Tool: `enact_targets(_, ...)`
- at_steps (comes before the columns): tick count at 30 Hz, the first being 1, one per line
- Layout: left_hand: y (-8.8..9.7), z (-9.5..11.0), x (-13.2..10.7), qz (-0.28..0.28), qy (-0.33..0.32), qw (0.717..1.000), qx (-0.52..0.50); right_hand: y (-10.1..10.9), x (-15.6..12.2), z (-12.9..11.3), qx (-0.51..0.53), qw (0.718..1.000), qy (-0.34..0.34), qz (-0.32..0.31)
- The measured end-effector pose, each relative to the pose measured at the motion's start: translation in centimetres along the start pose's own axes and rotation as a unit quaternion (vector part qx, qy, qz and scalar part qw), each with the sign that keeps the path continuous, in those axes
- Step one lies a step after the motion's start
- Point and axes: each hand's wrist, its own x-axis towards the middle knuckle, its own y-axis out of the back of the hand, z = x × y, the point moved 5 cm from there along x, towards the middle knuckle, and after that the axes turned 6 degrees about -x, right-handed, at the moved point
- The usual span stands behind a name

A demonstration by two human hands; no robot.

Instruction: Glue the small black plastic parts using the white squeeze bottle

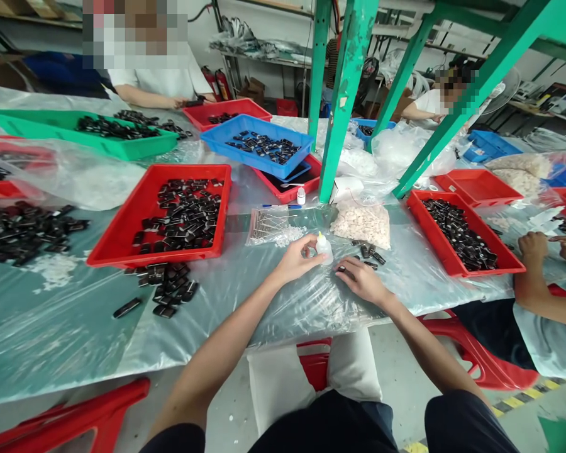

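Note:
My left hand [298, 259] is closed around a small white squeeze bottle [325, 250] with a yellow tip, which stands upright at the table. Just to its right, my right hand [364, 279] has its fingers bent over a small black piece [341, 268], partly hidden by the fingertips. Several loose black pieces [368, 253] lie beyond that hand. Behind them rests a clear bag of small cream-coloured parts [361, 224]. Left of the bottle are a bag of thin metal pins [270, 225] and a scatter of small white bits [290, 236].
A red tray of black pieces [117, 236] stands on the left, and another red tray [504, 267] on the right. Green frame posts [339, 107] rise behind the work spot. A blue tray [217, 133] sits further back. A co-worker's hands [534, 246] are at the far right.

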Motion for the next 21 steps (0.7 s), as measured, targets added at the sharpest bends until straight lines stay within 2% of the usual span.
enact_targets(3, 0.4, -0.7, 0.2, 0.02, 0.006, 1.0, 0.004, 1.2, 1.5, 1.0, 0.059, 0.997, -0.025, 0.036)
enact_targets(7, 0.7, -1.3, 0.3, 0.045, 0.014, 0.999, 0.01, 1.3, 5.5, 2.7, 0.114, 0.991, -0.064, 0.034)
enact_targets(9, 0.9, -1.4, 0.4, 0.056, 0.013, 0.998, 0.008, 1.2, 7.7, 3.2, 0.089, 0.992, -0.069, 0.054)
enact_targets(12, 1.4, -1.3, 0.5, 0.068, 0.011, 0.998, -0.001, 0.8, 10.0, 3.7, -0.007, 0.99, -0.131, 0.055)
enact_targets(15, 2.0, -1.4, 0.7, 0.082, 0.015, 0.997, -0.001, 0.3, 10.6, 3.7, -0.095, 0.981, -0.166, 0.029)
enact_targets(21, 2.4, -0.9, 0.4, 0.107, 0.012, 0.994, 0.019, -0.3, 9.4, 3.4, -0.137, 0.985, -0.107, -0.021)
